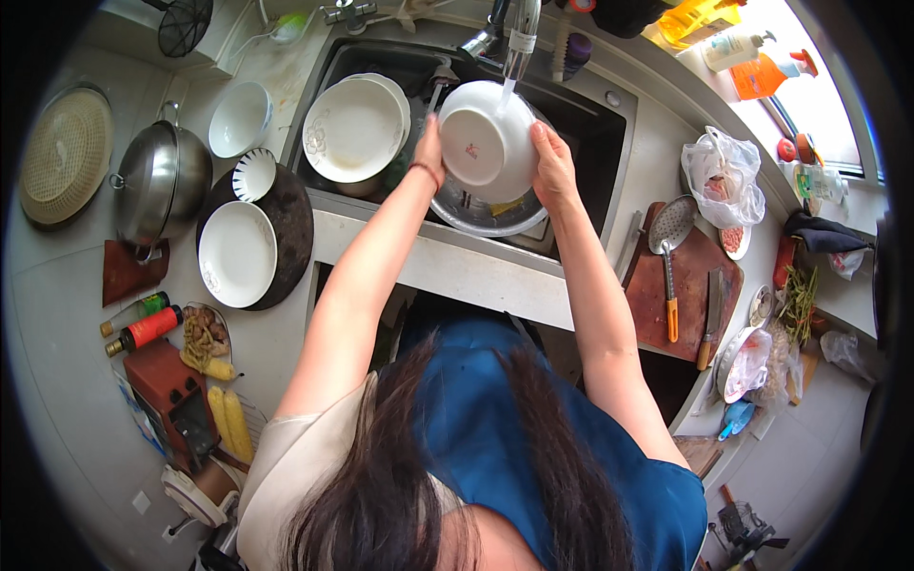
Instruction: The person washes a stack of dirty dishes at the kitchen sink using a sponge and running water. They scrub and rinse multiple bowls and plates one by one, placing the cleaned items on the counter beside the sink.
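Both hands grip a white bowl point(473, 146) by its opposite sides, its underside facing up. My left hand point(430, 148) is on the left rim and my right hand point(553, 164) on the right. Water from the faucet point(521, 44) runs onto the bowl's upper part. Below it, a metal basin point(468, 223) sits in the dark double sink point(582, 153), with a yellow piece point(507, 207) inside. White plates point(353, 130) with a grey flower pattern lie stacked in the sink's left side.
Left of the sink, a white plate point(238, 253) and a small striped bowl point(254, 175) rest on a dark round board point(296, 235), near a white bowl point(240, 119) and a lidded steel pot point(161, 182). At right, a cutting board point(643, 307) bears a skimmer point(671, 225) and a knife point(714, 303).
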### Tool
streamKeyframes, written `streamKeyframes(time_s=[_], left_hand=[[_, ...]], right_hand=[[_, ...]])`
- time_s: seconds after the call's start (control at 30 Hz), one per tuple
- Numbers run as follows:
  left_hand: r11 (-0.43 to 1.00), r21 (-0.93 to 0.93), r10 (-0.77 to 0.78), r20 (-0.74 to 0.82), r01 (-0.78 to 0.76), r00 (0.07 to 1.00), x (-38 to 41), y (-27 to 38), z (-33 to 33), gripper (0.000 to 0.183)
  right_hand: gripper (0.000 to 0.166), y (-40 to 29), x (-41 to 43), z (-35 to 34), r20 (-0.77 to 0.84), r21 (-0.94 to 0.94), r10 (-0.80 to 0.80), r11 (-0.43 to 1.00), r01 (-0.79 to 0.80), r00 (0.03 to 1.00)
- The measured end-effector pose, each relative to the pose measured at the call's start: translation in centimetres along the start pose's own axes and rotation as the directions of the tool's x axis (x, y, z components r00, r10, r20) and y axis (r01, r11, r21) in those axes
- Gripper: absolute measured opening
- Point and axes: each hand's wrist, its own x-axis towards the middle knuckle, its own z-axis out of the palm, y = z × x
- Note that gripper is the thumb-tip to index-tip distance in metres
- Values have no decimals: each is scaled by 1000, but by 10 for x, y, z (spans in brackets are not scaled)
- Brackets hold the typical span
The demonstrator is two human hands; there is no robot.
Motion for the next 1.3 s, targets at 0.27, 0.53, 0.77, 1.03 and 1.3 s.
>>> streamKeyframes(time_s=[0.27, 0.53, 0.77, 1.03, 1.3], left_hand=[[-438, 636, 499, 760, -636, 416, -43, -2, 92, 38], [-57, 742, 716, 496, -668, 491, -70, -31, 28, 46], [947, 321, 48, -69, -24, 996, -1, -18, 5, 67], [715, 687, 26, -211, 129, 977, -17, 2, 49, 66], [911, 249, -366, 116, 330, 923, -90, 17, 28, 37]], right_hand=[[28, 23, 12, 8, -199, 125, 1, 992, 24, 980], [36, 17, -10, -8, -234, 531, 49, 843, 86, 971], [33, -17, -25, -22, -41, 23, 56, 998, -55, 998], [26, -36, -26, 14, 249, -877, -35, 416, 240, 968], [14, -26, -48, 1, 585, -811, 119, 62, 582, 802]])
